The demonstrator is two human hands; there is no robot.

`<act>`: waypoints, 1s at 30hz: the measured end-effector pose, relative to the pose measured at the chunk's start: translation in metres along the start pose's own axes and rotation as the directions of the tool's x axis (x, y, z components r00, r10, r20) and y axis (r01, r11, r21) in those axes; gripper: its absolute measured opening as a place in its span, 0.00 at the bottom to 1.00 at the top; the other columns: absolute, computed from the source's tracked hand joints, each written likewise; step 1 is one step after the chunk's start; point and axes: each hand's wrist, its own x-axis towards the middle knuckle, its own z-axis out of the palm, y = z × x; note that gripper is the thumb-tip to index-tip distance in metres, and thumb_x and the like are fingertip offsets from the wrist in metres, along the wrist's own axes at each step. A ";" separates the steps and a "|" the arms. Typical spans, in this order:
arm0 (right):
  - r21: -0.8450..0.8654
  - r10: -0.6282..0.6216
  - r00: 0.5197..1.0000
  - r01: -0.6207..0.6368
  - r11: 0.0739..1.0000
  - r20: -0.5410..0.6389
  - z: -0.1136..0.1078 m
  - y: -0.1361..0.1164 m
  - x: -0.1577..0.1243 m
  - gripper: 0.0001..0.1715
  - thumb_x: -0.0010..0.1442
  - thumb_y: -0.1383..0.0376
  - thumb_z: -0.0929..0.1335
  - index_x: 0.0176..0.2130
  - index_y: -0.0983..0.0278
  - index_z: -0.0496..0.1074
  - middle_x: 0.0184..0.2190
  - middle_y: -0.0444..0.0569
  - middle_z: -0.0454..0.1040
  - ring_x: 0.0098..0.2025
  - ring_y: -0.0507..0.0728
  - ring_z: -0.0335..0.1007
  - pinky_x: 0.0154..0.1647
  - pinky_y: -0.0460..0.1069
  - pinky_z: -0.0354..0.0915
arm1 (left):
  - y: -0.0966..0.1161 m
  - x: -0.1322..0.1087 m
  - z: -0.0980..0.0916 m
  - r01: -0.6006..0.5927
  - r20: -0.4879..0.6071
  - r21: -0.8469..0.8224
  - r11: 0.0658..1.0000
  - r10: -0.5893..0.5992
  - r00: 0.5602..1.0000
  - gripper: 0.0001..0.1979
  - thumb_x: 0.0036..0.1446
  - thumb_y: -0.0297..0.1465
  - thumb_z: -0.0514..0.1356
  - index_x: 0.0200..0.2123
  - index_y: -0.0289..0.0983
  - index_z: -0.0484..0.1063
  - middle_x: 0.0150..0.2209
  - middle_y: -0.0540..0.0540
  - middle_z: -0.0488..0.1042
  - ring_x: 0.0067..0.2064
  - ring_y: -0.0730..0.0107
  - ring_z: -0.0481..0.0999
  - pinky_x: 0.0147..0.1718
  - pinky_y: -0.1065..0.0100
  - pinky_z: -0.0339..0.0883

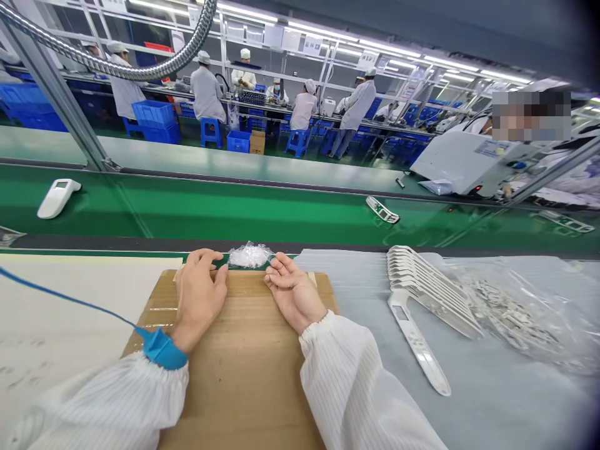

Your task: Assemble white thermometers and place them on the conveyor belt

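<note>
A small heap of crumpled clear plastic film [250, 255] lies at the far edge of a brown cardboard sheet [248, 362]. My left hand [200, 299] rests on the cardboard's far left corner, fingers bent and thumb apart, with nothing visible in it. It wears a blue wrist strap [164, 350] with a cord. Palm turned up, my right hand [296, 290] has its fingers curled together at the film's right end. What its fingertips pinch, if anything, is too small to make out.
To the right are a row of white plastic housings [429, 290], one loose housing [417, 344] and a clear bag of small parts [520, 312]. A green conveyor belt [262, 215] beyond carries a white handheld device [59, 198] and an open housing [382, 210]. Co-workers sit farther back.
</note>
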 end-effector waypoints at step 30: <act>-0.023 0.003 1.000 -0.003 1.000 0.010 0.002 0.000 -0.001 0.26 0.36 0.81 0.76 0.36 0.63 0.77 0.31 0.41 0.75 0.32 0.49 0.68 0.36 0.46 0.66 | -0.001 0.001 0.001 -0.006 -0.008 -0.007 1.000 0.006 1.000 0.11 0.60 0.32 0.58 0.45 0.38 0.75 0.52 0.40 0.74 0.43 0.56 0.79 0.51 0.49 0.72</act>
